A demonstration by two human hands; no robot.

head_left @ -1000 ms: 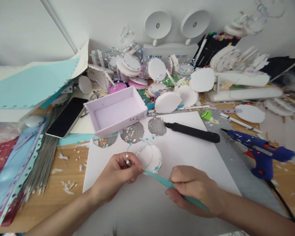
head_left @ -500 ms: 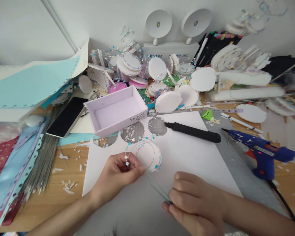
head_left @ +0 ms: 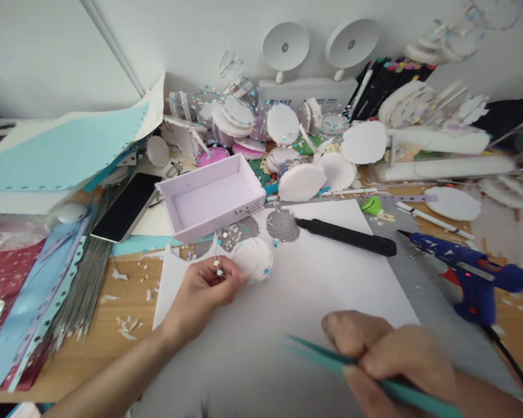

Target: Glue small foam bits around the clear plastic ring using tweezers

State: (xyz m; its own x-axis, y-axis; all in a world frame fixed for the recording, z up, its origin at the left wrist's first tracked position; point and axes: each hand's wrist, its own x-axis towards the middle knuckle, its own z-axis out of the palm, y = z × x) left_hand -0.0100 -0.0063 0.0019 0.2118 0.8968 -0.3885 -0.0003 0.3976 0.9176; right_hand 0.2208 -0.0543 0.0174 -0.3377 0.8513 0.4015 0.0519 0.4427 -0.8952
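Observation:
My left hand (head_left: 209, 287) is closed, pinching the near-left edge of a white foam-like disc (head_left: 255, 258) between thumb and fingers. Thin trim with tiny blue and white flowers runs round the disc's rim, and a loose flowered strand (head_left: 218, 264) rises beside my fingers. Lower right, my right hand (head_left: 375, 354) grips teal tweezers (head_left: 318, 350), blurred by motion. Their tips point left over the white sheet (head_left: 305, 284), apart from the disc, with a small gap between them. Whether anything tiny sits at the tips is too blurred to tell.
Behind the disc stands a lilac open box (head_left: 211, 200). A black pen-shaped cutter (head_left: 353, 236) lies on the sheet, and a blue glue gun (head_left: 470, 273) rests at right. A phone (head_left: 126, 206) and wire stems (head_left: 81, 290) are left. White discs (head_left: 303, 181) crowd the back.
My right hand has drawn the tweezers back to the right and away from the disc, their tips now clear of it. My left hand and the disc have shifted slightly left and up.

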